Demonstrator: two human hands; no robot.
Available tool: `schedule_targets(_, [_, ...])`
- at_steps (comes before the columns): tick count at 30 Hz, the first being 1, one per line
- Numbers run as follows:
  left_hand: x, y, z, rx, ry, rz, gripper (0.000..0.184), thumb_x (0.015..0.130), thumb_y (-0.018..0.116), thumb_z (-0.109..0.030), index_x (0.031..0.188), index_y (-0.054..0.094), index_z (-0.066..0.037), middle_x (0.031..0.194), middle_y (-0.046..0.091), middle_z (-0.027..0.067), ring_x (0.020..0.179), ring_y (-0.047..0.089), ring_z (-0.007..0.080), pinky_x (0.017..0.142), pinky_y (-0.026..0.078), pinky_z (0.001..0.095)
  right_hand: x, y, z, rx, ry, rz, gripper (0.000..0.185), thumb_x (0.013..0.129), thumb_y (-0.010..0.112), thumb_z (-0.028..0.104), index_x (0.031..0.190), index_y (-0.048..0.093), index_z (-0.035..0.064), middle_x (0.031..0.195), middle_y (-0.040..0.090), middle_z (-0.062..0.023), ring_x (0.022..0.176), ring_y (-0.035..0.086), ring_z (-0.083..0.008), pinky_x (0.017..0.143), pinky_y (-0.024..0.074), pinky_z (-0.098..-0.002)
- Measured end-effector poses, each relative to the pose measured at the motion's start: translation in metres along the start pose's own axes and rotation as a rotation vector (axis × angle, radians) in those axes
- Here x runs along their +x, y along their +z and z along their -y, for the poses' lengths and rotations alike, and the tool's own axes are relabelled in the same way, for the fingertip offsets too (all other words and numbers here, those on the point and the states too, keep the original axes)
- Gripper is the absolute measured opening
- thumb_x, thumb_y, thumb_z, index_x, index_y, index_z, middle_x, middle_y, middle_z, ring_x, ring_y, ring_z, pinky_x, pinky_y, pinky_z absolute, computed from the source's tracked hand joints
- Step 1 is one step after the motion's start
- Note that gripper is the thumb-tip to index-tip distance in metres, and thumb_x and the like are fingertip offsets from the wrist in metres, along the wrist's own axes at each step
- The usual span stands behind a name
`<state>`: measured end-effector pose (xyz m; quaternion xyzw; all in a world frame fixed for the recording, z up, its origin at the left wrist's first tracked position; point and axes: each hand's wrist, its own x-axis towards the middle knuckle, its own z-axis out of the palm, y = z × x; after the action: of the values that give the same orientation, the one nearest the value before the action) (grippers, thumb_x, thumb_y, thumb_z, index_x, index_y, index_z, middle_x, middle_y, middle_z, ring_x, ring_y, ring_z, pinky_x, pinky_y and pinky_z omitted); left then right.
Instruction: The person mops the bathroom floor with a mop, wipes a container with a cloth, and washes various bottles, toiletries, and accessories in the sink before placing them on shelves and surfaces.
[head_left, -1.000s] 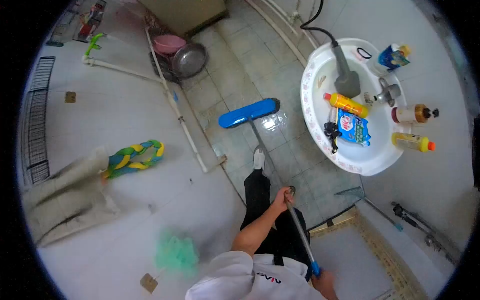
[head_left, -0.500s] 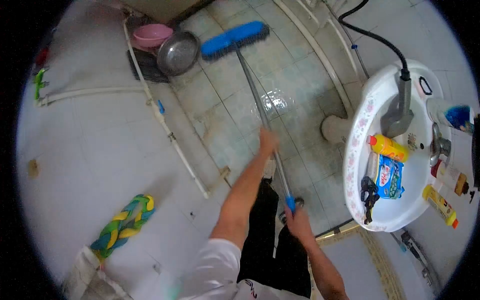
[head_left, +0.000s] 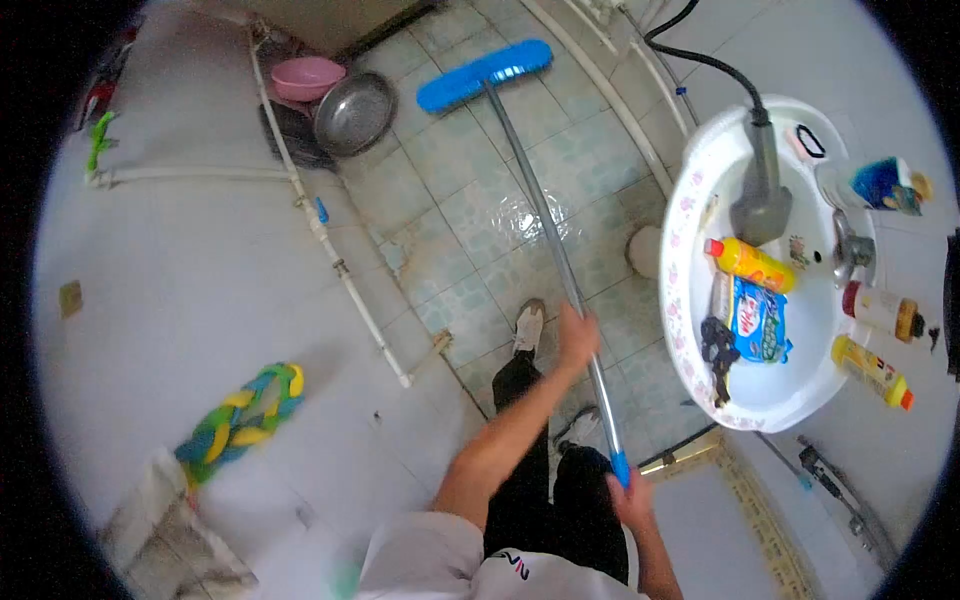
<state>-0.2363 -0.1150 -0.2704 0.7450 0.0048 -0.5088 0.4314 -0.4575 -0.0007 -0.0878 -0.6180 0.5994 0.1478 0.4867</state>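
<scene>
Both hands hold a long-handled floor brush with a grey metal pole [head_left: 540,205] and a wide blue head [head_left: 485,76]. The head rests at the far end of the tiled floor, with its blue top facing me and its bristles mostly hidden. My left hand [head_left: 578,338], a little blurred, is closed around the middle of the pole. Lower down, my right hand [head_left: 630,498] grips the pole's end by its blue grip [head_left: 620,467]. My feet, in light shoes [head_left: 530,325], stand on the tiles left of the pole.
On the right, a white washbasin [head_left: 680,300] holds a yellow bottle [head_left: 752,265], a blue packet [head_left: 757,320] and a shower head [head_left: 762,212]. A pink basin [head_left: 307,77] and a metal bowl [head_left: 355,113] stand far left. White pipes [head_left: 318,225] run along the left wall.
My left hand has moved back toward me and to the right along with the pole. The brush head has shifted slightly right and turned, so its dark bristles no longer show. My view has shifted slightly.
</scene>
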Motion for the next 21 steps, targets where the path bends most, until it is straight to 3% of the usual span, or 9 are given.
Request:
schedule_targets(3, [-0.129, 0.03, 0.048, -0.131, -0.077, 0.054, 0.027, 0.082, 0.052, -0.008, 0.101, 0.037, 0.003, 0.07, 0.052, 0.0185, 0.046, 0.054, 0.026, 0.041, 0.043, 0.0386, -0.099, -0.016, -0.093, -0.108, -0.03, 0.0, 0.035, 0.084, 0.059, 0.031, 0.083, 0.052, -0.0031, 0.067, 0.056, -0.0237, 0.061, 0.056, -0.0412, 0.052, 0.0434, -0.0445])
schedule_targets(5, [-0.16, 0.065, 0.177, 0.119, 0.141, 0.001, 0.027, 0.082, 0.051, -0.008, 0.101, 0.034, 0.002, 0.065, 0.051, 0.0159, 0.044, 0.054, 0.0244, 0.037, 0.042, 0.0371, -0.163, -0.025, -0.12, -0.118, 0.073, 0.004, 0.033, 0.083, 0.059, 0.029, 0.078, 0.051, -0.0023, 0.062, 0.054, -0.0225, 0.057, 0.055, -0.0395, 0.05, 0.0412, -0.0443])
schedule_targets(6, [-0.195, 0.066, 0.17, 0.022, 0.002, 0.063, 0.028, 0.082, 0.052, -0.009, 0.1, 0.033, 0.002, 0.063, 0.052, 0.0159, 0.043, 0.054, 0.0252, 0.036, 0.041, 0.0376, -0.188, -0.028, -0.133, -0.108, 0.117, -0.013, 0.031, 0.082, 0.059, 0.027, 0.073, 0.05, -0.0011, 0.058, 0.052, -0.0205, 0.052, 0.053, -0.0373, 0.047, 0.0383, -0.0438])
schedule_targets(8, [-0.251, 0.071, 0.176, -0.03, -0.165, 0.126, 0.029, 0.081, 0.052, -0.01, 0.099, 0.032, 0.002, 0.06, 0.052, 0.0155, 0.041, 0.053, 0.0261, 0.036, 0.041, 0.0381, -0.232, -0.016, -0.223, -0.141, -0.039, -0.028, 0.039, 0.082, 0.063, 0.029, 0.104, 0.055, -0.0026, 0.05, 0.053, -0.0107, 0.04, 0.039, -0.0245, 0.039, 0.0322, -0.0397])
schedule_targets(11, [-0.291, 0.087, 0.201, 0.016, -0.215, 0.132, 0.028, 0.081, 0.053, -0.009, 0.096, 0.032, 0.002, 0.058, 0.052, 0.0154, 0.04, 0.053, 0.0266, 0.036, 0.041, 0.0385, -0.277, -0.006, -0.283, -0.062, 0.066, -0.064, 0.033, 0.087, 0.055, 0.028, 0.092, 0.057, -0.0046, 0.049, 0.046, -0.0168, 0.04, 0.037, -0.0256, 0.038, 0.0313, -0.039])
schedule_targets(15, [-0.256, 0.112, 0.278, 0.116, -0.025, 0.045, 0.025, 0.082, 0.053, -0.008, 0.092, 0.032, 0.001, 0.056, 0.051, 0.0142, 0.039, 0.053, 0.0259, 0.034, 0.04, 0.0384, -0.242, -0.035, -0.196, -0.029, 0.099, -0.022, 0.033, 0.088, 0.052, 0.028, 0.088, 0.056, -0.0041, 0.049, 0.048, -0.0183, 0.04, 0.042, -0.0293, 0.039, 0.0312, -0.0407])
schedule_targets(16, [-0.25, 0.086, 0.176, -0.04, -0.313, 0.104, 0.025, 0.082, 0.055, -0.01, 0.093, 0.035, 0.002, 0.06, 0.053, 0.0161, 0.045, 0.056, 0.028, 0.04, 0.043, 0.0401, -0.224, -0.036, -0.192, -0.085, 0.074, 0.005, 0.033, 0.089, 0.052, 0.029, 0.086, 0.056, -0.004, 0.051, 0.049, -0.0195, 0.042, 0.045, -0.0319, 0.04, 0.0319, -0.042])
schedule_targets(19, [-0.195, 0.07, 0.115, -0.065, -0.339, 0.104, 0.026, 0.083, 0.054, -0.012, 0.094, 0.038, 0.005, 0.063, 0.055, 0.0181, 0.051, 0.057, 0.0295, 0.049, 0.046, 0.0406, -0.158, -0.047, -0.114, -0.209, 0.275, 0.111, 0.034, 0.086, 0.056, 0.03, 0.074, 0.051, -0.0025, 0.059, 0.054, -0.0229, 0.054, 0.056, -0.0388, 0.048, 0.0407, -0.0449])
schedule_targets(21, [-0.114, 0.073, 0.155, 0.161, -0.147, 0.061, 0.028, 0.084, 0.053, -0.014, 0.097, 0.04, 0.006, 0.067, 0.054, 0.0185, 0.058, 0.058, 0.0294, 0.057, 0.047, 0.0405, -0.11, -0.035, -0.081, -0.171, 0.227, 0.083, 0.037, 0.088, 0.052, 0.031, 0.077, 0.052, -0.0043, 0.063, 0.056, -0.0252, 0.06, 0.058, -0.0414, 0.051, 0.0431, -0.0461])
